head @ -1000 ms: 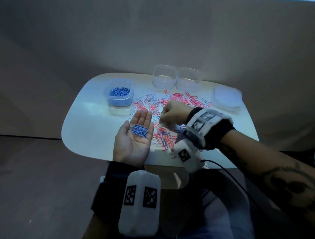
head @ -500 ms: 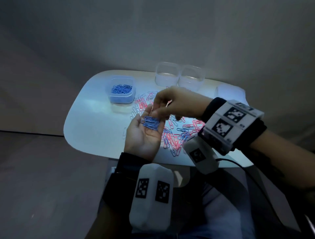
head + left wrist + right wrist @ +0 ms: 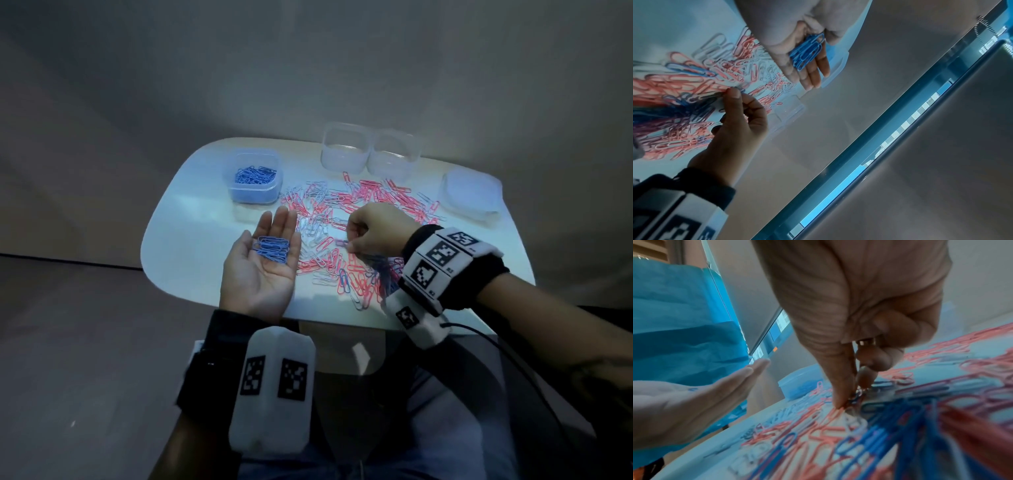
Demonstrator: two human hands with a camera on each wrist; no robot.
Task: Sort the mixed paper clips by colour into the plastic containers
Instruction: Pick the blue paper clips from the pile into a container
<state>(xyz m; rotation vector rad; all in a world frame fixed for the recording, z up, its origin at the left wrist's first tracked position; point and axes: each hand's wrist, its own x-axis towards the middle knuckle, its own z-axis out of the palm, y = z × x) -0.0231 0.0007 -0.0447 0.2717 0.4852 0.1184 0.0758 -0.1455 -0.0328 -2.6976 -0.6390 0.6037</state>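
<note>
Far left on the white table sits a tub of blue clips. Left hand is flat, palm up, cradling a blue clip stack. Right hand pinches into the mixed clip pile; 2 clear tubs behind.
</note>
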